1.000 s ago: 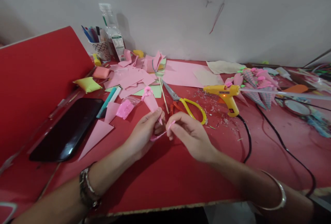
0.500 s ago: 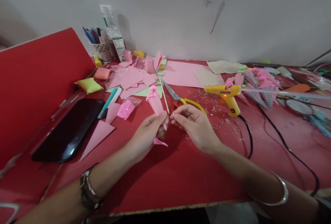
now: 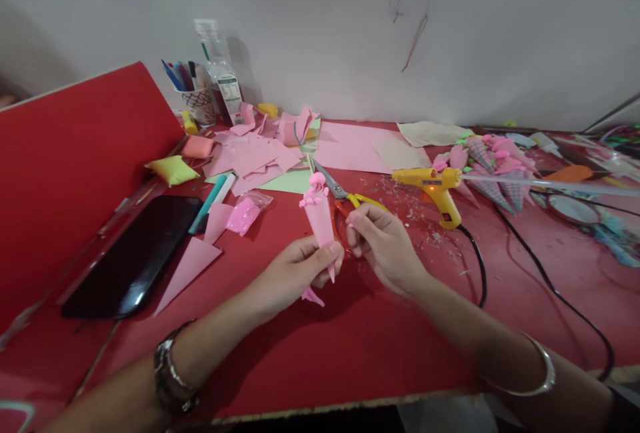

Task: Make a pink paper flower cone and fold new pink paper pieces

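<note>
My left hand [image 3: 303, 266] grips a pink paper cone [image 3: 320, 220] near its point, wide end up. Small pink clay balls [image 3: 317, 186] sit along the cone's rim and on top. My right hand [image 3: 383, 240] is just to the right, thumb and fingertips pinched together. A tiny pink bit shows at those fingertips; I cannot tell its exact shape. Behind the hands lie scissors [image 3: 357, 198] with yellow and orange handles, partly covered by my right hand. A pink strip [image 3: 313, 297] pokes out beneath my left hand.
A yellow glue gun [image 3: 435, 190] with a lit light and black cord lies at right, near several decorated cones [image 3: 500, 163]. At left are a black phone [image 3: 135, 253], markers [image 3: 213, 200], bagged pink clay [image 3: 245, 214] and pink paper scraps [image 3: 255, 153]. A glass bottle [image 3: 223, 80] stands behind.
My left hand has turned the cone more upright and moved it slightly right and nearer me. My right hand has shifted a little right, away from the cone, still pinching.
</note>
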`<control>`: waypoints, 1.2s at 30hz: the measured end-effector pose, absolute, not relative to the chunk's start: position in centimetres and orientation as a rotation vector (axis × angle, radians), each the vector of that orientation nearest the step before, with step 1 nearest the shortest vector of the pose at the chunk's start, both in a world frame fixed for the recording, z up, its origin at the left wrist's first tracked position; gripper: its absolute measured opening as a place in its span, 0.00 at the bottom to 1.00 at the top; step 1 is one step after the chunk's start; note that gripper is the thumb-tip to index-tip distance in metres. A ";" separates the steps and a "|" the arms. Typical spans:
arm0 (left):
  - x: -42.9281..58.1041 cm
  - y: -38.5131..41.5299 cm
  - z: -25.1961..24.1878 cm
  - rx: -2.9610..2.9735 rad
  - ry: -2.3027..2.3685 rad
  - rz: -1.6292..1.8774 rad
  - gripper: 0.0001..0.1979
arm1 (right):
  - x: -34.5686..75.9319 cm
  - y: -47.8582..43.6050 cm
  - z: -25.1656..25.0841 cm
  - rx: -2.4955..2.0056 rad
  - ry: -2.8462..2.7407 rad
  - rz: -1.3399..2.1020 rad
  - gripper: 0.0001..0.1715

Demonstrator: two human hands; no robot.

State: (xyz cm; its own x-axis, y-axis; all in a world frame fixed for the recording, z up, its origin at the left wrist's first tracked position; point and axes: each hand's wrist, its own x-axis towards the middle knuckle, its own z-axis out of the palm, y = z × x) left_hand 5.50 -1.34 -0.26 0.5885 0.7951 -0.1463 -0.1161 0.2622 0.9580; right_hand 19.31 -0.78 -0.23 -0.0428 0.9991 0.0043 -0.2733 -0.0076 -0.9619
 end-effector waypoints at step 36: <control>4.7 -1.7 -0.2 1.279 0.410 0.394 0.23 | 20.8 -0.9 0.1 -0.605 -1.165 2.118 0.13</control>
